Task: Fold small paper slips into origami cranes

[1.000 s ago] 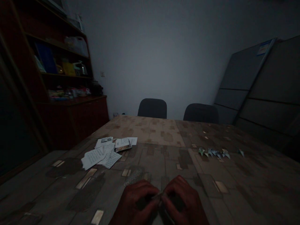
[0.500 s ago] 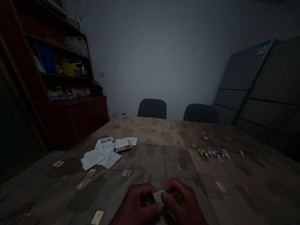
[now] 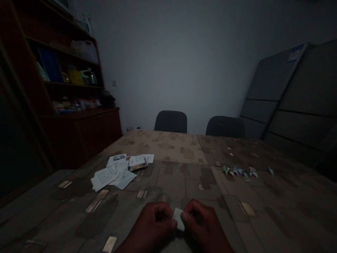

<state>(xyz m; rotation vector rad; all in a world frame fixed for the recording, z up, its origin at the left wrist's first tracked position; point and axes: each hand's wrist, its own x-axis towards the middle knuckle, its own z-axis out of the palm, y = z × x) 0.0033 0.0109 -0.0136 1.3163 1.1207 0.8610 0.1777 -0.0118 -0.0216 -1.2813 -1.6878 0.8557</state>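
A small pale piece of folded paper (image 3: 179,218) is pinched between my two hands at the near middle of the table. My left hand (image 3: 158,221) grips its left edge with thumb and fingers closed. On the other side, the thumb of my right hand (image 3: 201,219) presses on the paper's face, with the fingers curled behind it. The paper's underside and the fingertips behind it are hidden. To the right lies a row of several small folded paper pieces (image 3: 238,171), with a single one (image 3: 270,171) apart from them.
Printed cards or paper sheets (image 3: 116,174) lie in a loose pile on the left of the patterned tablecloth (image 3: 171,175). Two dark chairs (image 3: 170,121) stand at the far edge. A wooden cabinet (image 3: 97,126) is at the left, grey panels (image 3: 265,84) at the right.
The folded paper has turned in my fingers, and more of its pale face shows. My left hand has shifted slightly left and up.
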